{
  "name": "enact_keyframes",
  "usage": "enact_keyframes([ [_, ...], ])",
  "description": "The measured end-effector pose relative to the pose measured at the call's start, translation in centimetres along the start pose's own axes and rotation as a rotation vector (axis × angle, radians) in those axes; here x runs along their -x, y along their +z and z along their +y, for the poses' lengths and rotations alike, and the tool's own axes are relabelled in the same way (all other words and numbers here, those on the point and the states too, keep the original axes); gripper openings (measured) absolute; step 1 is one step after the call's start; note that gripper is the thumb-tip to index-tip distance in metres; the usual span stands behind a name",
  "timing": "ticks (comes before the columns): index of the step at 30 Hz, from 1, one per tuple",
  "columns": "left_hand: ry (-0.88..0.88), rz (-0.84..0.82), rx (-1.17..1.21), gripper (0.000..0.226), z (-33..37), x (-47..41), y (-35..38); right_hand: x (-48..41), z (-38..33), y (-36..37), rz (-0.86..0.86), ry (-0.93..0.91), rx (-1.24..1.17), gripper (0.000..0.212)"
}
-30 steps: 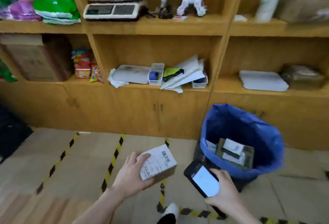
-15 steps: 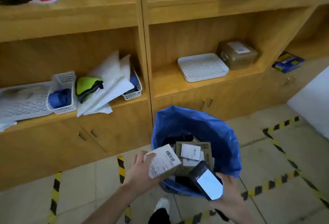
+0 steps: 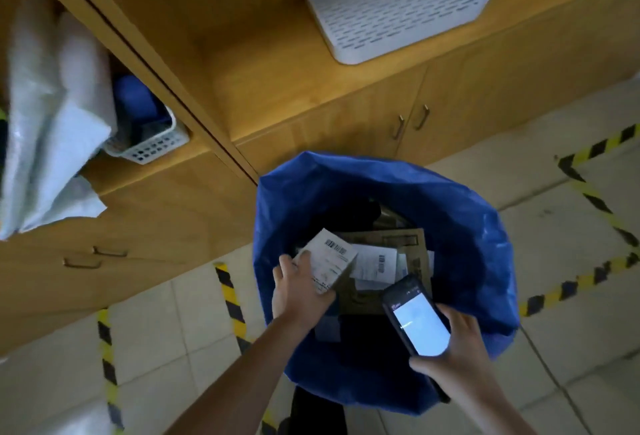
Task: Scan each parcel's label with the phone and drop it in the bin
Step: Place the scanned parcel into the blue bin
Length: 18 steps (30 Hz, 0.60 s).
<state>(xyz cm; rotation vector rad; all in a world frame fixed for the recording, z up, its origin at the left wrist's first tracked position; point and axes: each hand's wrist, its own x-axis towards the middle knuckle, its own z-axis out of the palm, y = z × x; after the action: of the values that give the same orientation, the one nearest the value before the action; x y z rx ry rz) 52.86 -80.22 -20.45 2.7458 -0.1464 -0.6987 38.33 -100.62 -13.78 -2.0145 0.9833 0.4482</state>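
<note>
My left hand (image 3: 299,291) grips a small box parcel (image 3: 330,261) with a white barcode label on top, held inside the mouth of the bin. The bin (image 3: 460,223) is lined with a blue bag and stands on the floor in front of the cabinet. Inside it lies a brown cardboard parcel (image 3: 388,273) with white labels, right beside the held box. My right hand (image 3: 453,356) holds a black phone (image 3: 414,318) with a lit screen over the bin's near right rim.
A wooden shelf cabinet (image 3: 311,112) with doors stands just behind the bin. On its shelves are a white perforated tray (image 3: 398,2), a small white basket (image 3: 149,147) and white mailer bags (image 3: 45,123). Yellow-black tape (image 3: 230,296) marks the tiled floor.
The view has swung right and down onto the bin. My left hand has carried the parcel from beside the bin to inside its mouth. The phone stays in my right hand.
</note>
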Motion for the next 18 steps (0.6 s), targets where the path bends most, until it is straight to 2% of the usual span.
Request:
enact_keyframes([
  [5, -0.205, -0.016, 0.066, 0.077, -1.3, -2.9, 6.7, -5.4, 2.6, 4.0, 0.012, 0.041, -0.007, 0.091],
  [11, -0.221, -0.040, 0.065, 0.086, -3.2, -6.4, 12.8, -9.4, 4.9, 8.9, 0.016, 0.090, -0.089, 0.091],
  [15, -0.334, -0.023, 0.122, 0.080, -3.4, -8.1, 15.6, -10.8, 5.9, 11.3, 0.019, 0.105, -0.151, 0.082],
  [18, -0.378, -0.026, 0.139, 0.088, -4.1, -8.9, 17.3, -11.5, 6.3, 12.6, 0.026, 0.126, -0.177, 0.079],
])
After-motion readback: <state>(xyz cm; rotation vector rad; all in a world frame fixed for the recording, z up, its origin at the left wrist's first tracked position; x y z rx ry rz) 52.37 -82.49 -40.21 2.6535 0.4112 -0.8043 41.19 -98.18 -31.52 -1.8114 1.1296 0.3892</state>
